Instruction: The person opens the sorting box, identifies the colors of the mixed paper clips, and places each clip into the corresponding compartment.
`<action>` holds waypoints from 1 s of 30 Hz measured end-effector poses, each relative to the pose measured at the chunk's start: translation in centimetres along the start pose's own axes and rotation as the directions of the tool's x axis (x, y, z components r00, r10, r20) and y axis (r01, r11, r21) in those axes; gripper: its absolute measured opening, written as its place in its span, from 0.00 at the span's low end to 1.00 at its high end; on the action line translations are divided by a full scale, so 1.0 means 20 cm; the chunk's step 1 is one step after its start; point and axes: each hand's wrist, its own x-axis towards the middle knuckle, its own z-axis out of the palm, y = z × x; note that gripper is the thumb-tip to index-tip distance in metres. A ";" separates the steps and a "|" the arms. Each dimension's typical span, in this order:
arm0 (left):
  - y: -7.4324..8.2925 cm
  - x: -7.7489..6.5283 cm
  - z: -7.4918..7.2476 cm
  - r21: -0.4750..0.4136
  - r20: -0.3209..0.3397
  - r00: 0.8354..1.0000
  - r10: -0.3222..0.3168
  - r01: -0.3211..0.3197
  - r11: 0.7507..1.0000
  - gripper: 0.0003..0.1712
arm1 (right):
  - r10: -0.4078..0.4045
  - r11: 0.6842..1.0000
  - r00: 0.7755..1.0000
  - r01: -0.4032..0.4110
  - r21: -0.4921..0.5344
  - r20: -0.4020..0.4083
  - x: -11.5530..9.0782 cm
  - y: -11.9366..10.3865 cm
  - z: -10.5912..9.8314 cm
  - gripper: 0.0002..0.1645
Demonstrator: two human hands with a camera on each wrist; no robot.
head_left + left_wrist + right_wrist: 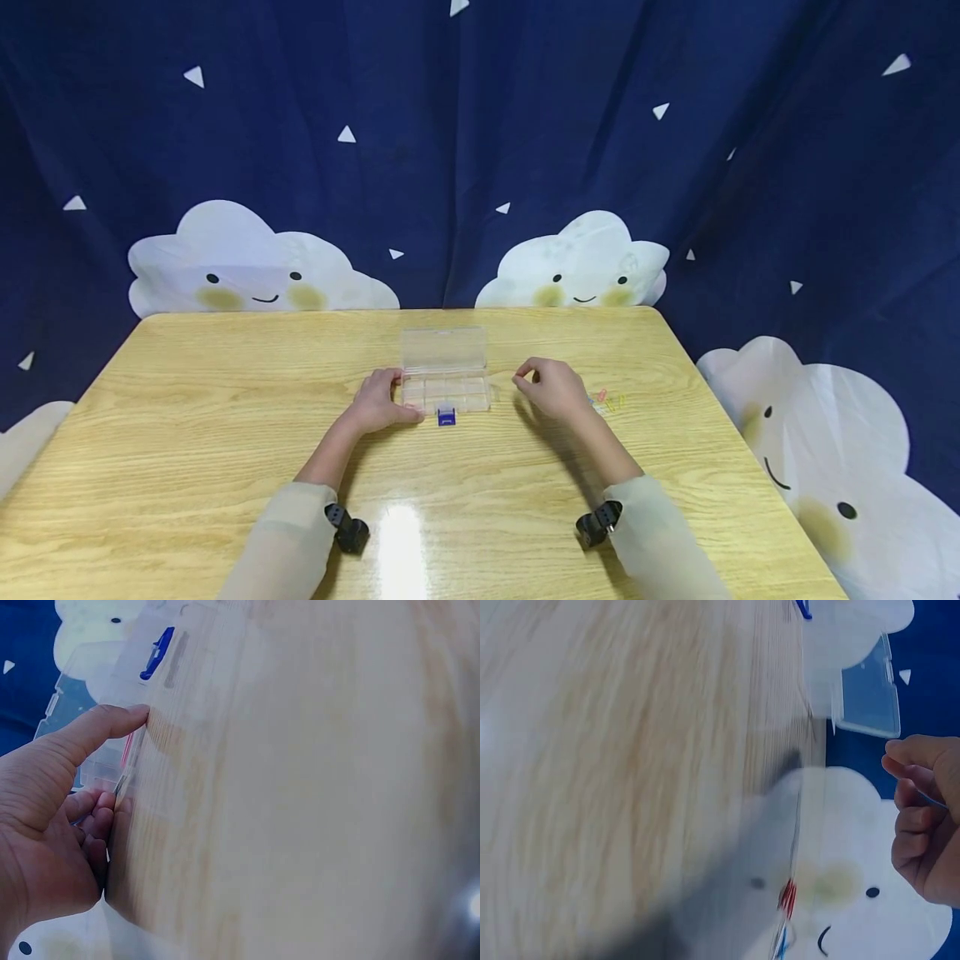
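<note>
Near the middle of the head view, your left hand [378, 402] holds the left end of the clear compartment box [469, 392] between thumb and fingers, its lid [444, 348] open behind and its blue latch [446, 417] at the near edge. Right of the box, your right hand [553, 390] has curled fingers, thumb and forefinger tips close together, though I cannot tell whether they pinch anything. Just beyond that hand's right side, small coloured clips [602, 395] lie on the wooden table [225, 458], before a navy curtain [420, 167] printed with smiling clouds [577, 260].
</note>
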 end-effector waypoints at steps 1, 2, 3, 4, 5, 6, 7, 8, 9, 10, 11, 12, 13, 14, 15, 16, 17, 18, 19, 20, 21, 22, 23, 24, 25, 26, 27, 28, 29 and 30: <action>0.00 0.00 0.00 -0.002 0.002 1.000 -0.003 0.003 1.000 0.45 | 0.009 1.000 1.000 -0.009 0.003 -0.003 -0.01 0.02 -0.01 0.11; 0.00 -0.01 0.00 -0.005 0.004 1.000 -0.005 0.005 1.000 0.44 | 0.016 1.000 1.000 -0.016 0.007 -0.007 -0.01 0.03 -0.01 0.11; 0.00 -0.01 0.00 -0.006 0.005 1.000 -0.007 0.007 1.000 0.45 | 0.024 1.000 1.000 -0.024 0.011 -0.011 -0.02 0.05 -0.02 0.11; 0.00 -0.01 0.00 -0.009 0.008 1.000 -0.009 0.009 1.000 0.45 | 0.034 0.999 0.999 -0.034 0.011 -0.017 -0.03 0.08 -0.03 0.11; 0.00 -0.01 0.00 -0.008 0.011 1.000 -0.008 0.009 1.000 0.45 | 0.043 0.999 0.999 -0.042 0.013 -0.022 -0.03 0.10 -0.04 0.11; 0.00 -0.01 0.00 -0.011 0.014 1.000 -0.011 0.011 1.000 0.46 | 0.053 0.999 0.998 -0.053 0.014 -0.027 -0.04 0.12 -0.04 0.11; 0.00 -0.01 0.00 -0.015 0.016 1.000 -0.012 0.012 1.000 0.47 | 0.062 0.998 0.998 -0.062 0.012 -0.033 -0.05 0.14 -0.05 0.11; 0.00 -0.01 0.00 -0.014 0.017 1.000 -0.010 0.010 1.000 0.47 | 0.073 0.997 0.996 -0.073 0.013 -0.041 -0.05 0.16 -0.06 0.11; 0.00 -0.01 0.00 -0.016 0.018 1.000 -0.010 0.010 1.000 0.47 | 0.084 0.996 0.995 -0.084 0.012 -0.051 -0.06 0.18 -0.07 0.11; 0.00 -0.01 0.00 -0.016 0.019 1.000 -0.009 0.009 1.000 0.48 | 0.093 0.996 0.994 -0.092 0.012 -0.062 -0.06 0.20 -0.08 0.12; 0.00 -0.01 0.00 -0.016 0.019 1.000 -0.008 0.009 1.000 0.47 | 0.102 0.995 0.992 -0.102 0.013 -0.072 -0.07 0.21 -0.09 0.12; 0.00 -0.01 0.00 -0.020 0.018 1.000 -0.010 0.011 1.000 0.47 | 0.116 0.993 0.990 -0.115 0.015 -0.082 -0.07 0.23 -0.10 0.12; 0.00 -0.01 0.00 -0.017 0.017 1.000 -0.007 0.008 1.000 0.47 | 0.129 0.992 0.987 -0.128 0.017 -0.091 -0.08 0.25 -0.11 0.13; 0.00 -0.01 0.00 -0.016 0.015 1.000 -0.005 0.006 1.000 0.47 | 0.142 0.990 0.985 -0.141 0.021 -0.097 -0.09 0.26 -0.12 0.13; 0.00 -0.01 0.00 -0.017 0.015 1.000 -0.007 0.007 1.000 0.47 | 0.152 0.988 0.983 -0.150 0.020 -0.104 -0.09 0.28 -0.13 0.13; 0.00 -0.01 0.00 -0.016 0.014 1.000 -0.006 0.006 1.000 0.47 | 0.164 0.986 0.981 -0.163 0.020 -0.107 -0.10 0.30 -0.14 0.14; 0.00 -0.01 0.00 -0.016 0.013 1.000 -0.006 0.006 1.000 0.47 | 0.181 0.984 0.978 -0.179 0.021 -0.109 -0.11 0.31 -0.14 0.14; 0.00 -0.01 0.00 -0.014 0.013 1.000 -0.006 0.006 1.000 0.46 | 0.196 0.981 0.974 -0.195 0.024 -0.111 -0.11 0.33 -0.15 0.15; 0.00 -0.02 0.00 -0.015 0.015 1.000 -0.006 0.006 1.000 0.46 | 0.211 0.978 0.971 -0.210 0.022 -0.112 -0.12 0.35 -0.15 0.15; 0.00 -0.02 0.00 -0.016 0.016 1.000 -0.009 0.009 1.000 0.46 | 0.224 0.975 0.968 -0.223 0.020 -0.115 -0.12 0.36 -0.15 0.16; 0.01 -0.02 0.00 -0.017 0.017 1.000 -0.011 0.011 1.000 0.46 | 0.238 0.971 0.964 -0.238 0.017 -0.116 -0.13 0.38 -0.16 0.16; 0.01 -0.02 0.00 -0.019 0.018 1.000 -0.013 0.014 1.000 0.46 | 0.255 0.967 0.960 -0.255 0.016 -0.116 -0.13 0.40 -0.16 0.16; 0.01 -0.02 0.00 -0.013 0.019 1.000 -0.011 0.011 1.000 0.46 | 0.272 0.962 0.955 -0.273 0.014 -0.118 -0.14 0.41 -0.16 0.16; 0.01 -0.02 0.00 -0.014 0.020 1.000 -0.012 0.012 1.000 0.46 | 0.284 0.959 0.951 -0.284 0.012 -0.119 -0.14 0.43 -0.16 0.17; 0.01 -0.02 0.00 -0.015 0.021 1.000 -0.013 0.013 1.000 0.46 | 0.295 0.955 0.948 -0.296 0.010 -0.119 -0.14 0.44 -0.16 0.17; 0.01 -0.02 0.00 -0.013 0.020 1.000 -0.013 0.014 1.000 0.46 | 0.304 0.952 0.945 -0.305 0.010 -0.120 -0.14 0.45 -0.16 0.17; 0.01 -0.02 0.00 -0.013 0.019 1.000 -0.013 0.013 1.000 0.46 | 0.314 0.949 0.942 -0.315 0.010 -0.121 -0.15 0.47 -0.16 0.17; 0.01 -0.02 0.00 -0.010 0.019 1.000 -0.012 0.012 1.000 0.46 | 0.326 0.945 0.938 -0.327 0.011 -0.123 -0.15 0.48 -0.16 0.17; 0.00 -0.02 0.00 -0.010 0.017 1.000 -0.012 0.013 1.000 0.46 | 0.337 0.941 0.933 -0.338 0.011 -0.125 -0.15 0.49 -0.16 0.17; 0.00 -0.02 0.00 -0.009 0.016 1.000 -0.013 0.013 1.000 0.46 | 0.346 0.938 0.930 -0.347 0.010 -0.126 -0.15 0.50 -0.16 0.17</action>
